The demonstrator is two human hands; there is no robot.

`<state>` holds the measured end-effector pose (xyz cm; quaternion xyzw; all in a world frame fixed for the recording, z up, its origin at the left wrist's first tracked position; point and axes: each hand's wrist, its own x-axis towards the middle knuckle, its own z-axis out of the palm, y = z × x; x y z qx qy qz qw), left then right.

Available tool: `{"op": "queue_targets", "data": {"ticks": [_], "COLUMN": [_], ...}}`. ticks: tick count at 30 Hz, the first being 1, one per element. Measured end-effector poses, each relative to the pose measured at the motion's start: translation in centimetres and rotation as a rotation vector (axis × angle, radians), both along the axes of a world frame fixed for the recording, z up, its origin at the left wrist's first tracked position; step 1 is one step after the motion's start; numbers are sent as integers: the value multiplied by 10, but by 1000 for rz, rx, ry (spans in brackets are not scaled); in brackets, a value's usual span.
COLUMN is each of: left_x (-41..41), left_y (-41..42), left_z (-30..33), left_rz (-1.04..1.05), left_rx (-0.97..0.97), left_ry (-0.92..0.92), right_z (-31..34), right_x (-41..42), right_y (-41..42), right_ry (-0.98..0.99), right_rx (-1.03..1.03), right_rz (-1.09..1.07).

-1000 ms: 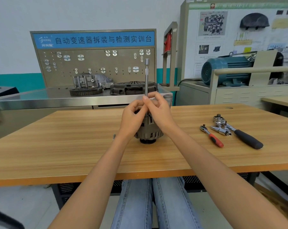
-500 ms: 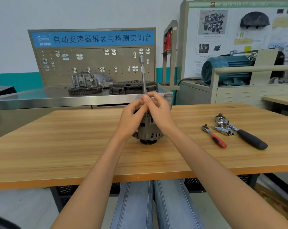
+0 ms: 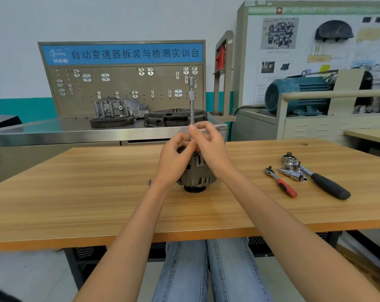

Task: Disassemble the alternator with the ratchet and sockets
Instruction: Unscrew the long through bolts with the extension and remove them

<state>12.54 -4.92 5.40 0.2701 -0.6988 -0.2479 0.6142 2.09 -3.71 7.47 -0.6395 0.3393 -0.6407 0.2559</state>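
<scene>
Extension bar [image 3: 192, 101] swung back upright, both hands pinching it over alternator [image 3: 195, 173]

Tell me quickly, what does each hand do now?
Left hand: fingers curled at the foot of the extension bar, over the alternator; hold cannot be told.
Right hand: pinches the bar.

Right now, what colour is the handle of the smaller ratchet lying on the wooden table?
Red, on the small chrome-headed ratchet; the head view shows it clearly.
</scene>
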Motion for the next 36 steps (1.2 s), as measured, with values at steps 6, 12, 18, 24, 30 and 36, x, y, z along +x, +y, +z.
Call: {"op": "queue_targets", "data": {"ticks": [6, 12, 18, 24, 30, 36], "left_x": [0, 4, 3, -1, -3, 1], "left_y": [3, 0, 1, 2, 2, 4], "left_z": [2, 4, 4, 2, 1, 3], "left_rz": [5, 1, -7, 12, 52, -19], "left_rx": [29, 9, 4, 9, 13, 4], "left_ry": [7, -32, -13, 22, 39, 3], "right_z": [-1, 0, 0, 0, 2, 3], "right_x": [-1, -4, -5, -4, -5, -4], "right_y": [2, 0, -2, 0, 0, 0], "right_ry": [46, 66, 68, 24, 84, 97], "right_rx": [-36, -40, -30, 14, -9, -6], "right_rz": [-7, 22, 41, 59, 28, 38]}}
